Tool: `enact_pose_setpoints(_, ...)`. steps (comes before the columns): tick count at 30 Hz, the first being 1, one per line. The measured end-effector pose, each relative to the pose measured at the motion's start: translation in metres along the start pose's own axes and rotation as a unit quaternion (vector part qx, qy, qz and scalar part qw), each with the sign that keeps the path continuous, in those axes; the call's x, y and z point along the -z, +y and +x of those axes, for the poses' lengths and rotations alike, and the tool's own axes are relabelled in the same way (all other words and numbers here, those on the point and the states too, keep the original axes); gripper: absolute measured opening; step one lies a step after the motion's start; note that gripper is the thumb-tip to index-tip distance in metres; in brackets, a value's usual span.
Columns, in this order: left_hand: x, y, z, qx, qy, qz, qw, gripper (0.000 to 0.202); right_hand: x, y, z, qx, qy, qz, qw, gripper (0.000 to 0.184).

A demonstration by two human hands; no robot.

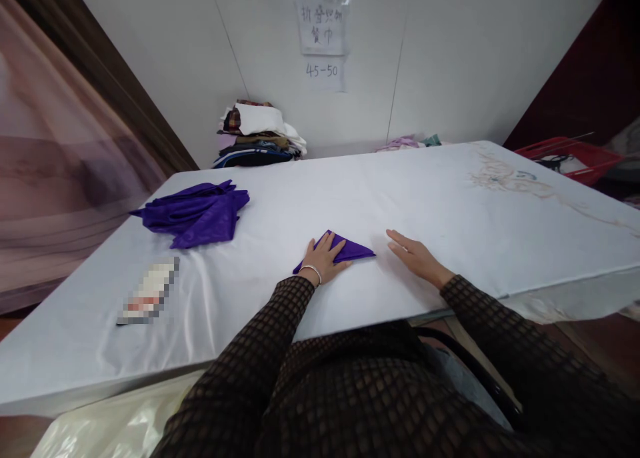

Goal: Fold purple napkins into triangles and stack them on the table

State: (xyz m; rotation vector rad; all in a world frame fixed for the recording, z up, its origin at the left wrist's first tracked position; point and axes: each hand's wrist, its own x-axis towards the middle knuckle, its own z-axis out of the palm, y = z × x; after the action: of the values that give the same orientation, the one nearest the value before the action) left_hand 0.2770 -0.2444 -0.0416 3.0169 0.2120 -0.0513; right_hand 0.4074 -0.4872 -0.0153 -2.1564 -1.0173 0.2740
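A small purple cloth folded into a triangle (pixel 354 249) lies on the white-covered table (pixel 450 205) near its front edge. My left hand (pixel 323 260) rests flat on the cloth's left part, fingers stretched out, with a bracelet at the wrist. My right hand (pixel 413 253) lies flat and open on the bare tablecloth just right of the triangle's tip, not touching it. Both arms wear dark checked sleeves.
A pile of loose purple cloths (pixel 196 213) sits at the table's left. A blurred flat object (pixel 149 293) lies near the front left. Stacked folded fabrics (pixel 257 135) stand by the back wall under paper notices (pixel 323 28). A red basket (pixel 575 157) is at far right.
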Motion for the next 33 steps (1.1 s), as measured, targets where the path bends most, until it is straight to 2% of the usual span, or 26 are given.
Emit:
enact_pose_setpoints(2,0.001,0.000,-0.001,-0.001,0.000,-0.001,1.000,0.071,-0.004,-0.013,0.013,0.021,0.008,0.001,1.000,0.058)
enact_pose_setpoints(4,0.003,0.001,-0.002,0.002,-0.002,-0.001,1.000,0.070,-0.018,-0.033,0.030,0.064,-0.011,-0.010,0.998,0.059)
enact_pose_setpoints(9,0.005,0.005,-0.003,0.001,0.005,0.006,1.000,0.067,-0.076,-0.089,0.070,0.175,-0.067,-0.074,0.979,0.063)
enact_pose_setpoints(12,0.002,0.007,-0.003,0.007,0.014,0.042,0.999,0.065,-0.106,-0.105,0.083,0.171,-0.092,-0.110,0.975,0.064)
enact_pose_setpoints(16,0.000,0.009,-0.003,0.012,-0.001,0.065,0.998,0.063,-0.121,-0.101,0.087,0.160,-0.099,-0.114,0.976,0.065)
enact_pose_setpoints(22,0.008,0.010,-0.005,0.022,-0.035,0.029,0.999,0.078,-0.111,-0.079,0.079,0.166,-0.110,-0.096,0.975,0.072)
enact_pose_setpoints(33,0.009,0.007,-0.006,0.009,-0.032,-0.002,0.999,0.071,-0.102,-0.052,0.061,0.136,-0.101,-0.164,0.972,0.078)
